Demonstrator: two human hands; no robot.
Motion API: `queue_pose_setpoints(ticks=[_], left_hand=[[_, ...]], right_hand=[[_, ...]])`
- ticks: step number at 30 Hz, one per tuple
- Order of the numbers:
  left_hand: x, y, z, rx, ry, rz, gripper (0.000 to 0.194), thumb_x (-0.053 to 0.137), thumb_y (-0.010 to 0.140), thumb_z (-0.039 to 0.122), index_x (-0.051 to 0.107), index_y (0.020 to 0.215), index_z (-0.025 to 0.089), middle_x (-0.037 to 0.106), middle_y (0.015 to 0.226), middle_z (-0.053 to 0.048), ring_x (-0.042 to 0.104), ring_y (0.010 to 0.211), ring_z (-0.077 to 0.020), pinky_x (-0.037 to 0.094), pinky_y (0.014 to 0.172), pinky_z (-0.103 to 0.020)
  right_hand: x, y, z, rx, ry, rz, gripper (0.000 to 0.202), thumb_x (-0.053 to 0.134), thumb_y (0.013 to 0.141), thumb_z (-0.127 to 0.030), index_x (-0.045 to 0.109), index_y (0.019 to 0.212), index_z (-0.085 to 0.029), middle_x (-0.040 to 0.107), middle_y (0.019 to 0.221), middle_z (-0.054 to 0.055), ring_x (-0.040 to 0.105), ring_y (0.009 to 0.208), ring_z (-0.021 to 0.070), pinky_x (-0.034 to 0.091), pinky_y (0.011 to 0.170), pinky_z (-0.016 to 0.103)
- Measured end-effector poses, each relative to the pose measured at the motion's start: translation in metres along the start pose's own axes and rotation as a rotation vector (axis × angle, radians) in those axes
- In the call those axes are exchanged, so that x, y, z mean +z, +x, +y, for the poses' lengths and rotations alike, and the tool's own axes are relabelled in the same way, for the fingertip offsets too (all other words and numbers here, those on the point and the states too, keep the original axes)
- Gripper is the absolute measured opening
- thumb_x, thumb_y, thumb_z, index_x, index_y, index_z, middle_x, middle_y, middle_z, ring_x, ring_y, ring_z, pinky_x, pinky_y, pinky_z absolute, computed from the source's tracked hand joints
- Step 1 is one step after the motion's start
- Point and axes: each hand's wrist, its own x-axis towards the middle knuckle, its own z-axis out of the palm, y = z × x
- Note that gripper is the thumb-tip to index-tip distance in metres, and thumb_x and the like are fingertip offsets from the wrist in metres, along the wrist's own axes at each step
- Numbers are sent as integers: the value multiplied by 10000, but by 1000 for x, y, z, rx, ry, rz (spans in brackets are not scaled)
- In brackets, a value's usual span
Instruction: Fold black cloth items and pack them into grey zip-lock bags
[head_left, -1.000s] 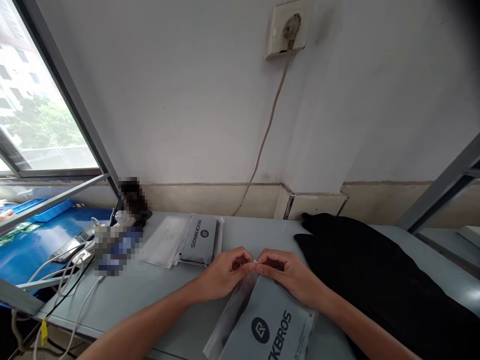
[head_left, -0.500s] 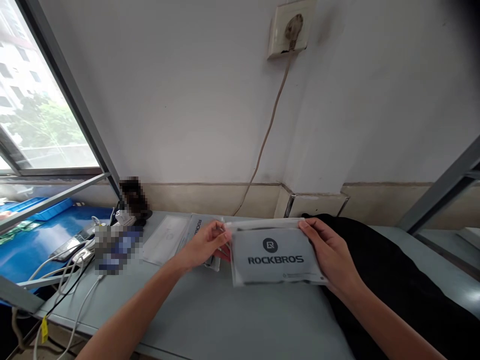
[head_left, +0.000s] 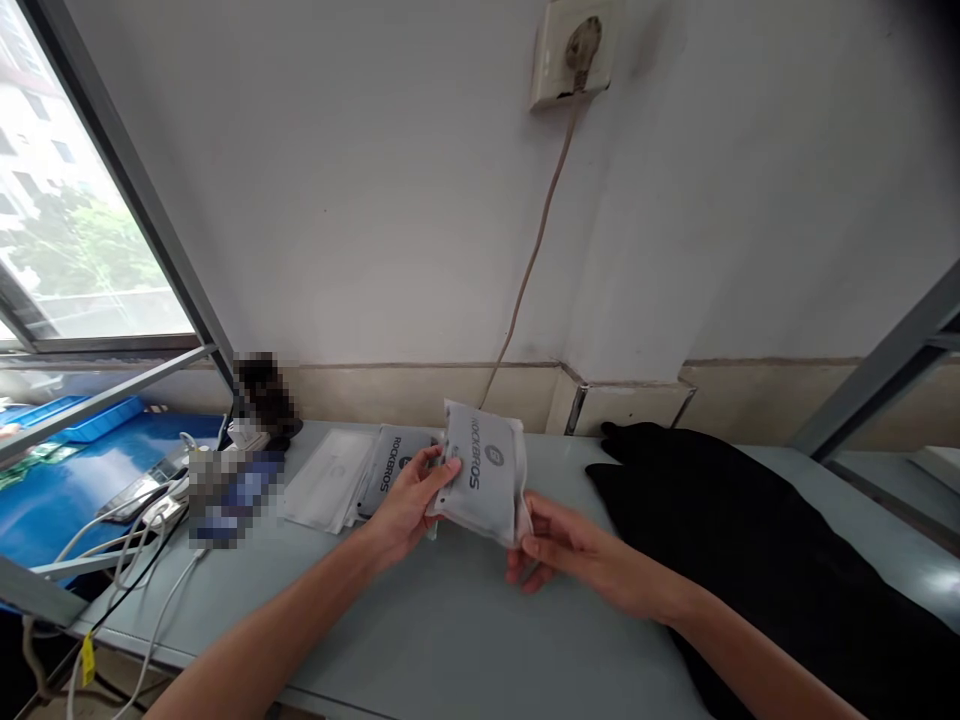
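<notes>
A frosted plastic pouch [head_left: 484, 475] with a dark ROCKBROS print is held above the grey table, turned so the lettering runs down its side. My left hand [head_left: 409, 500] grips its left edge, thumb on the front face. At the lower right corner, my right hand [head_left: 559, 550] pinches the pouch's edge between thumb and fingers. Behind my left hand, a similar ROCKBROS pouch [head_left: 391, 462] lies on the table, partly hidden. Beside it on the left are flat translucent bags [head_left: 330, 480].
Black cloth [head_left: 750, 540] spreads over the right of the grey table [head_left: 465, 650]. At left lie white cables [head_left: 157, 520] and a blurred blue item [head_left: 240, 500]. A cord [head_left: 540, 230] hangs from the wall socket [head_left: 574, 55]. Metal frame posts [head_left: 142, 190] stand at both sides.
The pouch has turned from lying sideways to roughly upright and shifted slightly left. My right hand has moved left and down to its lower corner. My left hand now grips its printed side.
</notes>
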Motion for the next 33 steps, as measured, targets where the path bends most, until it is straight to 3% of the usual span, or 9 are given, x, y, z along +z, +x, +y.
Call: queue_pose_setpoints(ticks=[5,8,12,18,22,26,28,30,33], left_hand=[[-2,-5,-2,46,227,-241,455,781,848,280,617,1266,210,703,1181,-82,665,1076,-219,536,870,-315],[-1,-9,-2,65,267,-290,470,730,844,212,581,1290,226,683,1223,-79,636,1155,-242,530,928,-356],[3,-15,-9,37,295,-416,578,778,884,333,522,1392,229,638,1345,-116,589,1290,-279,496,1056,-426],[11,-13,-34,107,361,-167,511,693,924,582,638,1212,164,731,1190,-134,692,1119,-302,568,943,-429],[2,-6,-16,319,533,41,444,706,917,559,653,1147,183,746,1117,-103,702,1041,-290,571,893,-405],[-35,5,42,470,662,341,530,690,899,609,610,1227,201,733,1181,-100,682,1080,-290,547,925,-393],[-60,12,66,421,697,428,587,674,883,653,612,1215,173,736,1184,-110,684,1088,-298,544,918,-387],[-81,20,76,276,730,362,614,628,889,691,626,1194,157,754,1121,-119,709,1026,-310,560,855,-387],[-99,29,63,166,1017,373,583,634,889,663,651,1170,153,741,1152,-151,694,1083,-350,543,886,-407]], right_hand=[[-7,-7,-2,74,-91,-131,394,718,909,-555,740,1130,-230,708,1173,94,652,1125,278,550,967,412],[-8,-2,2,47,-25,134,465,712,886,-616,732,1179,-255,716,1242,102,658,1167,315,563,981,446],[-6,6,10,14,64,477,484,707,871,-654,738,1111,-235,772,1033,90,726,964,300,611,862,436],[0,8,18,-1,-42,304,429,679,901,-638,746,957,-218,778,917,66,734,836,263,602,770,389],[2,12,25,40,-31,232,494,643,901,-686,647,821,-199,696,669,15,647,537,175,525,515,304],[0,14,31,-4,-46,216,481,634,929,-659,578,802,-199,678,745,-1,635,566,132,528,526,267],[0,15,33,-2,-56,228,481,615,941,-661,575,818,-198,668,770,-5,632,579,126,529,522,258],[0,16,35,11,-60,234,487,604,942,-671,576,834,-197,660,791,-7,624,581,119,520,504,246],[0,18,39,35,-76,224,506,599,929,-696,573,849,-197,652,802,-9,611,576,113,511,482,235]])
